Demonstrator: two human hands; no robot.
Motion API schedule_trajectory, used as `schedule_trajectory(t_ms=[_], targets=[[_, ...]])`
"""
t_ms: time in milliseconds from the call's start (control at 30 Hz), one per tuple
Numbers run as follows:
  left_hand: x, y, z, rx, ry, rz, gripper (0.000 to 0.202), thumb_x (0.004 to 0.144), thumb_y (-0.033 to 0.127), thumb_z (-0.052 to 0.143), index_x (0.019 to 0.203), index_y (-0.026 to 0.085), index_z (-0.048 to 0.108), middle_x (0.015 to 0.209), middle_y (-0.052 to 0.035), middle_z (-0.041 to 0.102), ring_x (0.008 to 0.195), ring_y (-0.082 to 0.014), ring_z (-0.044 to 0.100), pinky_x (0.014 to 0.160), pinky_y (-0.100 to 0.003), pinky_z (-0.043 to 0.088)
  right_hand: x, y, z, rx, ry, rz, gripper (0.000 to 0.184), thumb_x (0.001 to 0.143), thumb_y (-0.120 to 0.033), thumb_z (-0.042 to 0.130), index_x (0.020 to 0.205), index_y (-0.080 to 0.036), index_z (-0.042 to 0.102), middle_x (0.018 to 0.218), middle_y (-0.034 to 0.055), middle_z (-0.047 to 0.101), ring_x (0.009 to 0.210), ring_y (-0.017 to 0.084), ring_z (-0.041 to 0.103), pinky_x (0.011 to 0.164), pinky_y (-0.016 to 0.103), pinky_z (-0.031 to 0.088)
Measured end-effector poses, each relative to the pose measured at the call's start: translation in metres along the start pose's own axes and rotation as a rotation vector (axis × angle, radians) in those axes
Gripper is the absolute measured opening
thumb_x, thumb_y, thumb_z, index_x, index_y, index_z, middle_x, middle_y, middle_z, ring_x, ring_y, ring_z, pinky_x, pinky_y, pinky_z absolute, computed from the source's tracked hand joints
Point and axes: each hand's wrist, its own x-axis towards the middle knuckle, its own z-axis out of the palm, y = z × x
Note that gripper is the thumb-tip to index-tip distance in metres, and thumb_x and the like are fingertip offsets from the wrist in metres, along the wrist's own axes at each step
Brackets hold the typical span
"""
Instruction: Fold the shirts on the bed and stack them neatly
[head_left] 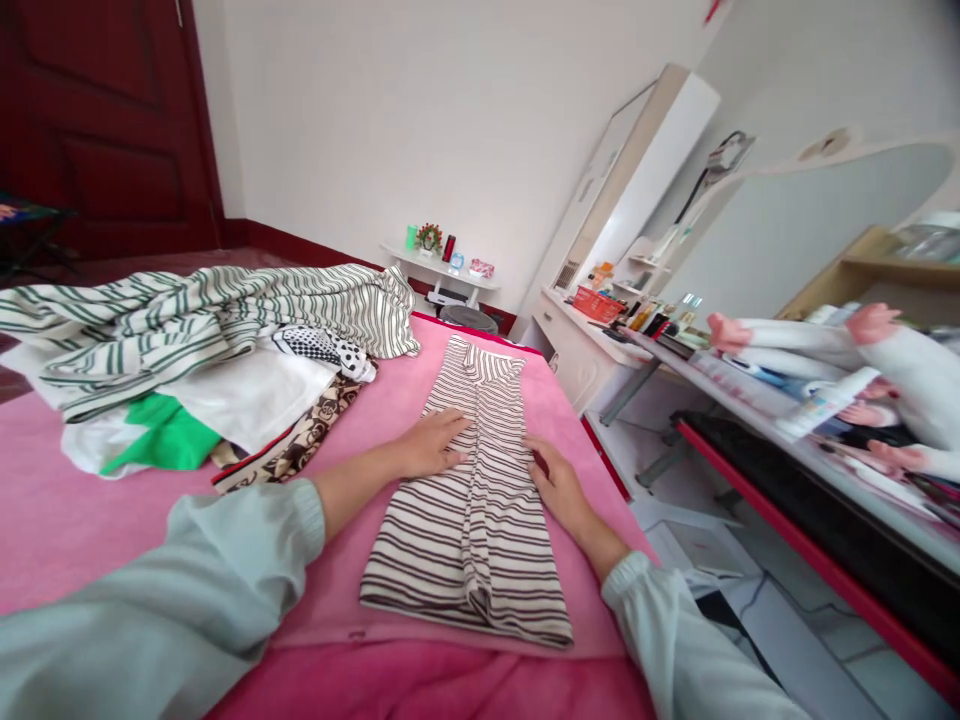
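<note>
A striped shirt (480, 500), white with dark brown lines, lies on the pink bedspread (360, 540) with its sides folded inward. Its collar end points away from me and its hem lies near me. My left hand (435, 443) rests flat on the shirt's left side, fingers stretched across the cloth. At the right edge, my right hand (559, 485) touches the fabric with its fingers slightly bent and apart. Neither hand grips anything.
Left on the bed is a heap of clothes with a green-striped garment (187, 310) on top and a green cloth (165, 435) below. To the right stand a dressing table with a red basket (596, 303) and a cluttered desk with doll-like limbs (795, 335).
</note>
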Motion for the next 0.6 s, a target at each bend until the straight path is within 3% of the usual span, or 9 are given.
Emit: schedule_trajectory(t_ms=[133,267,400,500,600], targets=[[-0.039,0.009,-0.01,-0.102,-0.043,0.081,0.05,0.088,0.034,0.053,0.137,0.024,0.045,0.151,-0.0074,0.031,0.139,-0.0232,0.026,0.114,-0.041,0.02,-0.042,-0.026,-0.026,0.054,-0.094,-0.104,0.045,0.083,-0.008,0.041,0.119,-0.026,0.06,0.124,0.0063,0.058,0.117,0.019,0.052,0.104,0.041,0.039],[-0.082,0.015,-0.04,-0.309,-0.202,0.136,0.041,0.089,0.022,0.048,0.129,0.028,0.054,0.149,-0.0035,0.038,0.136,-0.0194,0.035,0.112,-0.038,0.026,-0.086,-0.052,-0.053,0.037,-0.292,-0.155,0.043,0.088,-0.015,0.046,0.126,-0.032,0.056,0.132,0.007,0.053,0.123,0.021,0.048,0.104,0.042,0.04],[-0.116,0.027,-0.065,-0.364,-0.353,0.099,0.039,0.085,0.02,0.055,0.121,0.033,0.06,0.147,0.0008,0.04,0.135,-0.0207,0.035,0.11,-0.037,0.03,-0.11,-0.059,-0.055,-0.011,-0.377,-0.245,0.048,0.087,-0.021,0.053,0.132,-0.036,0.05,0.144,0.0052,0.041,0.133,0.024,0.037,0.108,0.046,0.035],[-0.123,0.04,-0.066,-0.297,-0.288,0.102,0.032,0.083,0.026,0.06,0.114,0.032,0.066,0.145,-0.0004,0.043,0.134,-0.0227,0.037,0.11,-0.038,0.029,-0.107,-0.057,-0.048,-0.015,-0.338,-0.3,0.045,0.088,-0.022,0.052,0.13,-0.038,0.051,0.144,0.0034,0.042,0.135,0.024,0.035,0.112,0.05,0.028],[-0.118,0.054,-0.061,-0.237,-0.174,0.225,0.023,0.09,0.032,0.052,0.101,0.029,0.071,0.126,-0.0038,0.06,0.123,-0.021,0.049,0.111,-0.037,0.026,-0.092,-0.067,-0.049,0.047,-0.27,-0.253,0.036,0.09,-0.028,0.05,0.125,-0.037,0.056,0.134,0.0037,0.054,0.128,0.023,0.045,0.111,0.05,0.029]])
